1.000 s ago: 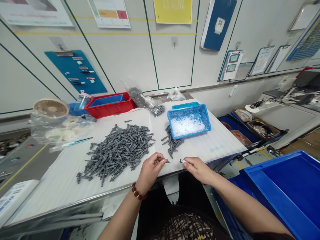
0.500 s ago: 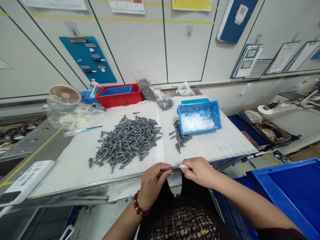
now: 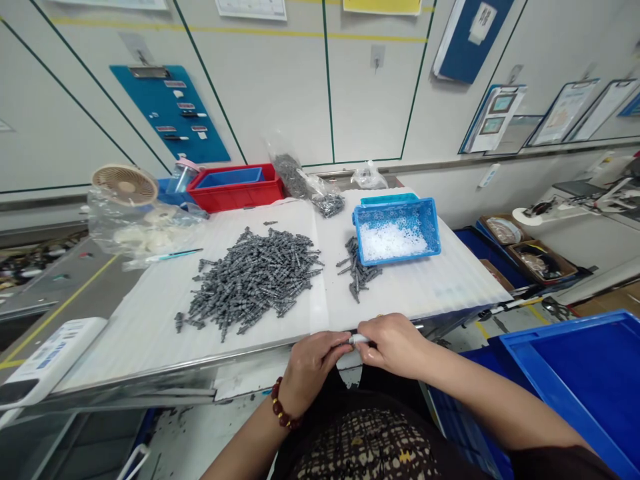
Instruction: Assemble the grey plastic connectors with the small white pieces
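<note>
Okay, left hand (image 3: pixel 315 365) and right hand (image 3: pixel 395 345) have closed up, now together, both clamped on one white-tipped part (image 3: pixel 358 339) over the table edge (image 3: pixel 215 360).

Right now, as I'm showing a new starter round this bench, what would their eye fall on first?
The big heap of small grey plastic parts in the middle of the white ribbed sheet stands out first, with a smaller heap to its right. Beyond that, a bright blue plastic basket of white bits sits towards the sheet's far side. Nearest the camera, the left hand and right hand meet at the sheet's near edge around a small white piece.
</note>
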Demonstrator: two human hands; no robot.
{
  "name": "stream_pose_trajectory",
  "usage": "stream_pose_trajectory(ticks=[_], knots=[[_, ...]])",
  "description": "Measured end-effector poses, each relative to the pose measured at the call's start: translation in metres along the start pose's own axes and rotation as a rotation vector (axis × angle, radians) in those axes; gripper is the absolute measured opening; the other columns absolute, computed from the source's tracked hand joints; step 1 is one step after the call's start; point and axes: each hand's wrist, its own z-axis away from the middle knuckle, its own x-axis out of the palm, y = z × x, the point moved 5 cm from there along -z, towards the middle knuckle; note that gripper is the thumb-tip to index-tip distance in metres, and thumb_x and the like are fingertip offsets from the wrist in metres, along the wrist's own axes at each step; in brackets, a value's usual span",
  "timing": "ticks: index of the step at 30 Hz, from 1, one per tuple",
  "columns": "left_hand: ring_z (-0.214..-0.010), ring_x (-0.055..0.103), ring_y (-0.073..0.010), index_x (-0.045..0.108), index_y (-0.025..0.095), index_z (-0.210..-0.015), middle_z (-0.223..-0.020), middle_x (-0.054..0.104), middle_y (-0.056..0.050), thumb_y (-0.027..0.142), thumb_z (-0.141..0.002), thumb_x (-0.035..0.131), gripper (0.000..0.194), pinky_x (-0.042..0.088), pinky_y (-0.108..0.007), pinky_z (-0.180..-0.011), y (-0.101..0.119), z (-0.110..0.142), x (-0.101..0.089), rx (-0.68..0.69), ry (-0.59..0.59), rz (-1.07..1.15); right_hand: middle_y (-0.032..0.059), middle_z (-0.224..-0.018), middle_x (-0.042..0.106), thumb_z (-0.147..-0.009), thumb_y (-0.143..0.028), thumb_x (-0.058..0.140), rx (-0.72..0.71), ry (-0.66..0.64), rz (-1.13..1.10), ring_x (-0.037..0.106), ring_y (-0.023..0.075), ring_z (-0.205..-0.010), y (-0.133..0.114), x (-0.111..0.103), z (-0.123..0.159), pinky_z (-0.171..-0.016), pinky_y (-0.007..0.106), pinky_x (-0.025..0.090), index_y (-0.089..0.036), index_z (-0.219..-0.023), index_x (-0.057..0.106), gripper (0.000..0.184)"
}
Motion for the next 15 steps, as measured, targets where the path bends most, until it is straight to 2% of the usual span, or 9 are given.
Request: stream_pose_trajectory(ticks=[6, 11, 15], knots=[[-0.072, 0.068, -0.0148, 0.066, 0.020, -0.099, -0.081, 0.073, -0.005, 0.035, -0.091, 0.045, 0.027, 0.055, -0.024, -0.068, 0.004, -0.003, -0.001, 0.025, -0.030, 0.031, 0.0035, -0.063, 0.061, -0.085, -0.039, 0.050, 0.026, 0.044, -0.059, 0.053, 0.0157, -0.060, 0.007, 0.004, -0.001, -0.053, 0.026, 0.019, -0.017, -0.070, 0.059, 0.028], [-0.069, 0.068, -0.0143, 0.066, 0.019, -0.099, -0.077, 0.073, -0.004, 0.031, -0.090, 0.048, 0.023, 0.055, -0.024, -0.068, -0.003, -0.002, 0.001, -0.073, -0.096, 0.160, 0.0022, -0.066, 0.061, -0.086, -0.028, 0.048, -0.019, -0.012, -0.100, 0.052, 0.0148, -0.061, 0.007, 0.007, -0.001, -0.053, 0.026, 0.020, -0.017, -0.074, 0.057, 0.018], [-0.070, 0.068, -0.0148, 0.066, 0.019, -0.096, -0.077, 0.072, -0.004, 0.028, -0.089, 0.049, 0.021, 0.056, -0.025, -0.069, -0.009, 0.001, 0.003, -0.164, -0.119, 0.221, 0.0024, -0.067, 0.061, -0.086, -0.026, 0.048, -0.024, -0.026, -0.104, 0.051, 0.0148, -0.061, 0.008, 0.009, -0.002, -0.053, 0.026, 0.019, -0.017, -0.073, 0.057, 0.017]])
